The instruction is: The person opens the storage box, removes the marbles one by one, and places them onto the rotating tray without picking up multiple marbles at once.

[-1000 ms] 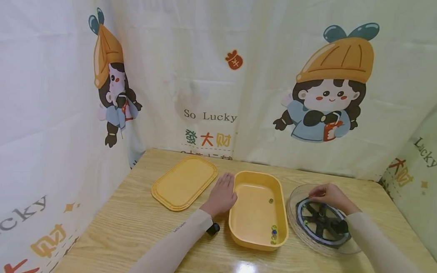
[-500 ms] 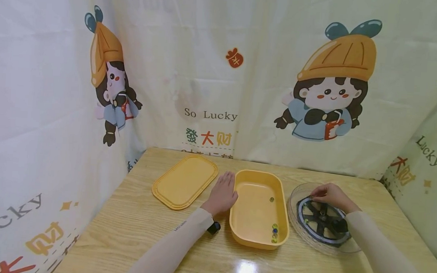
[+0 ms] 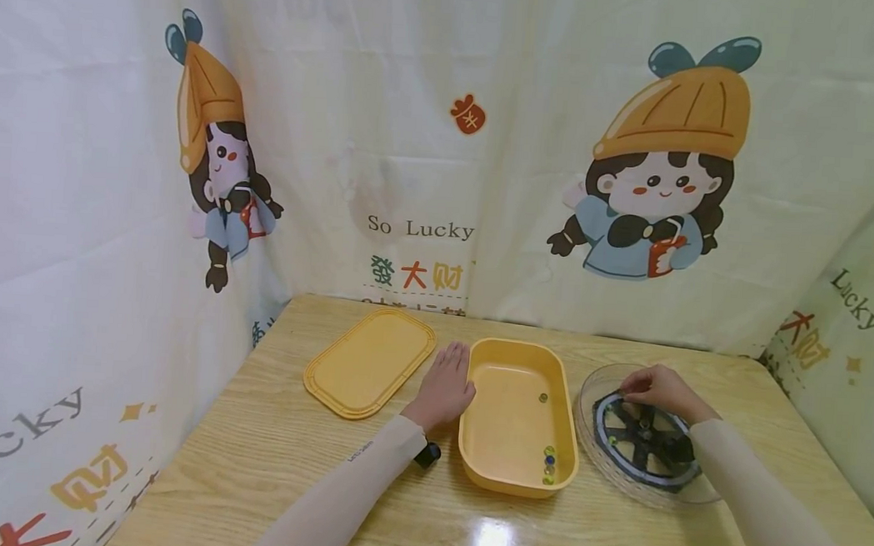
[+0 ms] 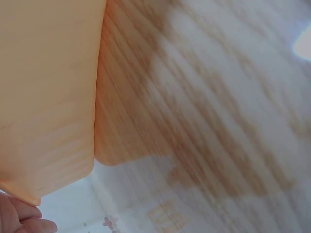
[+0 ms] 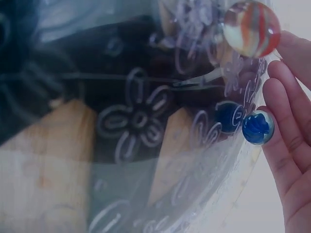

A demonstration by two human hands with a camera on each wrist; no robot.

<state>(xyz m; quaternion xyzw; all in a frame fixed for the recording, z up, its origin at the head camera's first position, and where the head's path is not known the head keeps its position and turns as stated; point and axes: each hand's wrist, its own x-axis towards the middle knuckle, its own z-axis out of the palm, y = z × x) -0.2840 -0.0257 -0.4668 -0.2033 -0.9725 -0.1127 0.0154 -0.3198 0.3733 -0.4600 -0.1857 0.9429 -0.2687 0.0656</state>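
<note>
A yellow rectangular box [image 3: 506,419] stands mid-table, a few marbles lying along its right side, a blue marble [image 3: 549,460] among them. My left hand [image 3: 441,388] rests with straight fingers along its left wall; the left wrist view shows fingers [image 4: 19,216] at the rim. My right hand [image 3: 666,391] is over the far side of a round clear dish [image 3: 591,381] with embossed flowers. Its fingertips come together there; the right wrist view shows an orange-striped marble [image 5: 251,29] at them and a blue-and-white marble [image 5: 258,127] against a lower finger.
A black spoked piece [image 3: 644,444] with a pale ring lies in the clear dish, with greenish marbles [image 3: 612,440] near its left edge. Left of the box lies a flat yellow lid [image 3: 370,362]. A printed curtain [image 3: 415,138] closes off the back and sides of the wooden table [image 3: 245,462].
The head view shifts very slightly. Both hands stay in nearly the same places, and the marbles in the box have not moved.
</note>
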